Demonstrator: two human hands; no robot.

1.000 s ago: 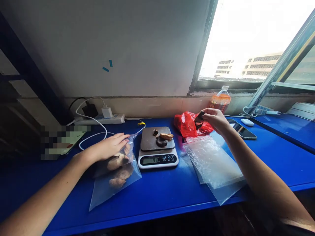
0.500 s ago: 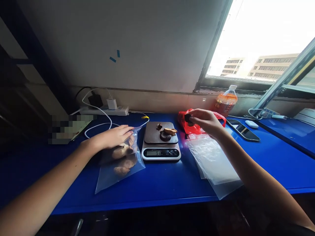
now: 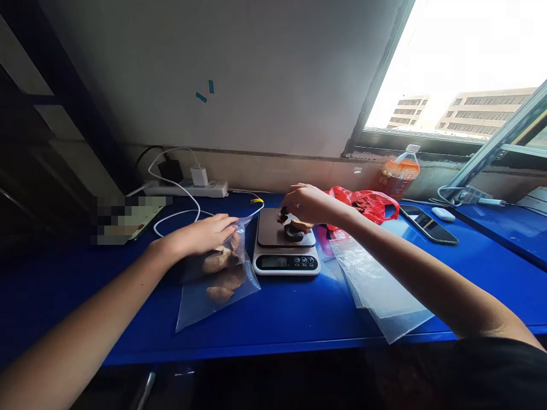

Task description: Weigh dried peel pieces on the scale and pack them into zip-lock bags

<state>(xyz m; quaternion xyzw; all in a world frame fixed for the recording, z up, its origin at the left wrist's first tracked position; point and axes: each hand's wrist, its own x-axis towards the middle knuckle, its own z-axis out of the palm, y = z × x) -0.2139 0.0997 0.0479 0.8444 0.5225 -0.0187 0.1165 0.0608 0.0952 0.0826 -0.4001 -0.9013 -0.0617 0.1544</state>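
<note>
A kitchen scale (image 3: 287,263) with a dark square pan stands on the blue table, its display too dim to read. Dried mushrooms, one of them a dark curled piece (image 3: 294,232), lie on the pan. Over its back edge is my right hand (image 3: 304,202), fingers bent down and closed around a dark dried mushroom (image 3: 282,216), partly hidden. To the left of the scale, my left hand (image 3: 209,233) rests with stretched fingers on the top of a clear plastic bag (image 3: 192,310). Several brown dried mushrooms (image 3: 220,293) show inside the bag.
Behind my right forearm lies a red plastic bag (image 3: 376,204). Flat clear bags (image 3: 380,290) reach toward the table's front edge. A drink bottle (image 3: 400,173), a phone (image 3: 429,225) and a white case (image 3: 443,214) are at the right. A power strip (image 3: 217,188) with cables runs along the wall.
My right hand has moved left from the red bag to above the scale pan, carrying the dark dried mushroom. My left hand stays on the clear bag. The view has shifted slightly.
</note>
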